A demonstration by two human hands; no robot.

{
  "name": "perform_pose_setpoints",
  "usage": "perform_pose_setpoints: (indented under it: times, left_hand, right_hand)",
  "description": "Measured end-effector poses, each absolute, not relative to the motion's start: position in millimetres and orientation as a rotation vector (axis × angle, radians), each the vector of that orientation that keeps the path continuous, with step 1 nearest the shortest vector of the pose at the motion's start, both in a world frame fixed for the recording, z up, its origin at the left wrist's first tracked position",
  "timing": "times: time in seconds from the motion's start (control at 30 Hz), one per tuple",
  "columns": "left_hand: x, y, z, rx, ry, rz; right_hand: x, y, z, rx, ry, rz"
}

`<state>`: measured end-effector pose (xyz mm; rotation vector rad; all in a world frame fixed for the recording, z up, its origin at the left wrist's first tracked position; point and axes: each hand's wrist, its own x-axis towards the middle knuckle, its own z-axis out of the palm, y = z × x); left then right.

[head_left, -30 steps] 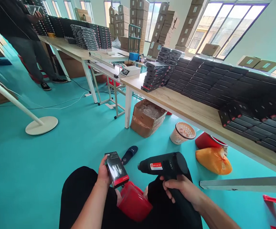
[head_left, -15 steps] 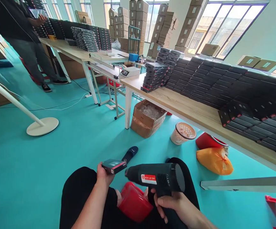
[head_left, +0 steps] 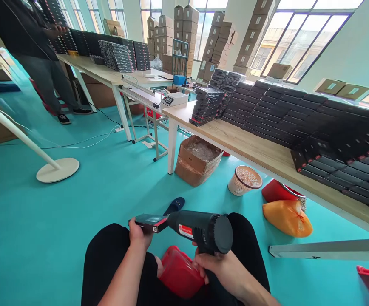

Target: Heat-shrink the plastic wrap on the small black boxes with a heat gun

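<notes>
One flat black box point(head_left: 148, 222), glossy and red-edged, lies level above the lap, with the left hand point(head_left: 139, 235) clamped round its near end. One matte black heat gun point(head_left: 200, 229), round-barrelled with a red-and-white label, is gripped by the right hand point(head_left: 223, 270), its nozzle right at the box's red end. One smooth red plastic object point(head_left: 180, 274) sits between the knees.

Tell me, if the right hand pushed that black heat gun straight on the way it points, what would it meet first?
The small black box held in the left hand. The heat gun in the right hand aims at its red end, nearly touching, though depth is unclear.
</notes>
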<state>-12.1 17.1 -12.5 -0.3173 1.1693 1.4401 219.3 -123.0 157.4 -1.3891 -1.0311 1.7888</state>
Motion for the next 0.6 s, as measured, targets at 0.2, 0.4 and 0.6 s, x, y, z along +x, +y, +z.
perform_pose_setpoints:
  times: [0.2,0.4,0.6]
  left_hand:
    - [-8,13,3,-0.252,1.152,1.367]
    - [2,5,12,-0.067,1.116,0.987]
    - [1,3,6,-0.021,0.943,0.768]
  right_hand:
    - [237,-121,163,-1.421,-0.947,1.8]
    - [254,-119,169,-1.292,-0.841,2.067]
    - [249,-70,165,-1.349,-0.691,1.84]
